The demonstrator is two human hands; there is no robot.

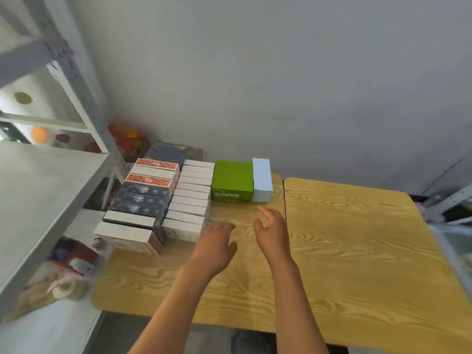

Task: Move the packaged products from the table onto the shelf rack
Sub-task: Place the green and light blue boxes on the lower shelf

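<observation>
Boxes all bunched at far left end of table [344, 251], near wall. Two rows side by side: left row of boxes [143, 200] at table's left edge, right row of boxes [190, 200] touching it. Right of those, square box [232, 178], then upright box [261, 178] pressed against its right side. Shelf rack [46, 187] stands left of table. Left hand [217, 247] and right hand [272, 232] over table, just in front of boxes, apart from each other.

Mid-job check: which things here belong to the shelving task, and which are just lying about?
Job:
- green cardboard box on the wooden table
- tall white box beside it
- row of slim white boxes
- dark blue and orange boxes
- grey metal shelf rack
- left hand, right hand, both empty

Lying about:
- blurred clutter on the floor
</observation>
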